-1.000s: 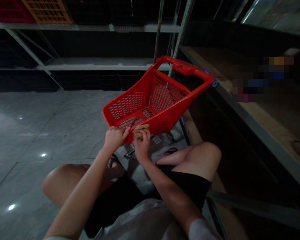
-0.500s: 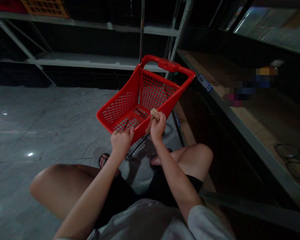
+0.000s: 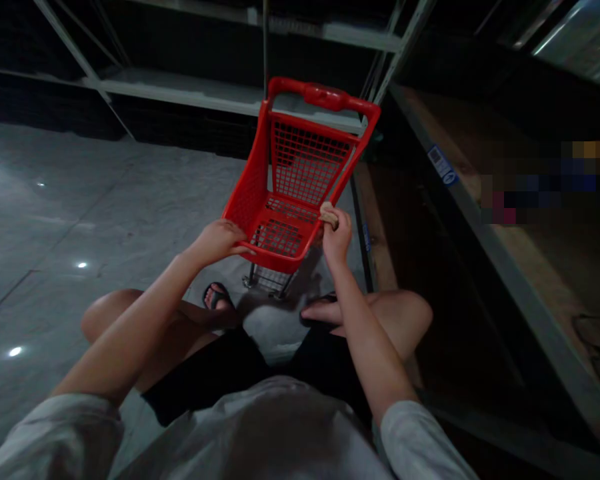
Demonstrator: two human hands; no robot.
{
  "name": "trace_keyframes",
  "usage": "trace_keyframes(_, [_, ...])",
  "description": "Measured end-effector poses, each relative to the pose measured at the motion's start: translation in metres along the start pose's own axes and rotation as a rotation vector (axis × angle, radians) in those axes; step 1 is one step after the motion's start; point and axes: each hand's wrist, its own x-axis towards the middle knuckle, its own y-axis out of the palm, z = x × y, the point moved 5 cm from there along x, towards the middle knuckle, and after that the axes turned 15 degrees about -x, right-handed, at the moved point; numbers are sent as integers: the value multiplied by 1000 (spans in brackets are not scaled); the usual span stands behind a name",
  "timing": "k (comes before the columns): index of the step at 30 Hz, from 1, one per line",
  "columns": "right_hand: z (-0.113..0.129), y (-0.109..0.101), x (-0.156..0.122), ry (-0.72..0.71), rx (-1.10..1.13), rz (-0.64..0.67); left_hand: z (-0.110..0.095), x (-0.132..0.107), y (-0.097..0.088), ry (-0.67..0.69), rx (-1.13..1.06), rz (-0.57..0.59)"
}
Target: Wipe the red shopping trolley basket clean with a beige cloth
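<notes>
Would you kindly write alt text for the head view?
A person's left hand rests on the near left corner of a red shopping cart; the right hand holds a tan, cloth-like item at its right rim. A shelf stands behind.

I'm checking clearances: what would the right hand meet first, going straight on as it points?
The right hand would likely meet the side rim of the red cart; depth is unclear.

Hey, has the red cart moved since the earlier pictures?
Yes. The red cart has moved left: its handle, which overlapped the blue label on the ledge one second ago, now sits apart from it, to the left.
</notes>
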Motion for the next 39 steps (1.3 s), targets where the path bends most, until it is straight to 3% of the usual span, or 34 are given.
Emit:
trace_keyframes(3, [12, 4, -50, 57, 70, -10, 3, 0, 7, -98, 23, -22])
trace_keyframes(7, [22, -6, -108, 141, 92, -23, -18, 4, 11, -223, 36, -89])
trace_keyframes(9, [17, -8, -107, 163, 88, -57, -31, 9, 14, -258, 58, -111])
trace_keyframes(14, [-25, -7, -50, 294, 82, -212, -67, 31, 29, -226, 74, -99])
trace_keyframes(16, [-35, -6, -45, 346, 87, -272, -80, 39, 33, -217, 68, -85])
trace_keyframes(19, [-27, 0, -79, 360, 82, -297, -97, 48, 37, -224, 44, -64])
trace_keyframes(22, [-7, 19, -130, 344, 105, -153, -106, 50, 37, -247, 43, -37])
trace_keyframes(25, [1, 24, -141, 369, 154, -125, -106, 48, 31, -232, 63, 1])
trace_keyframes(30, [-23, -11, -65, 488, 133, -372, -86, 39, 8, 67, 85, 194])
trace_keyframes(33, [-19, -12, -46, 429, 140, -395, -66, 36, -3, 11, 133, 217])
trace_keyframes(35, [-4, 2, -70, 402, 135, -372, -59, 37, -3, -85, 137, 196])
trace_keyframes(39, [28, 46, -163, 442, 148, -220, -66, 42, 4, -159, 143, 150])
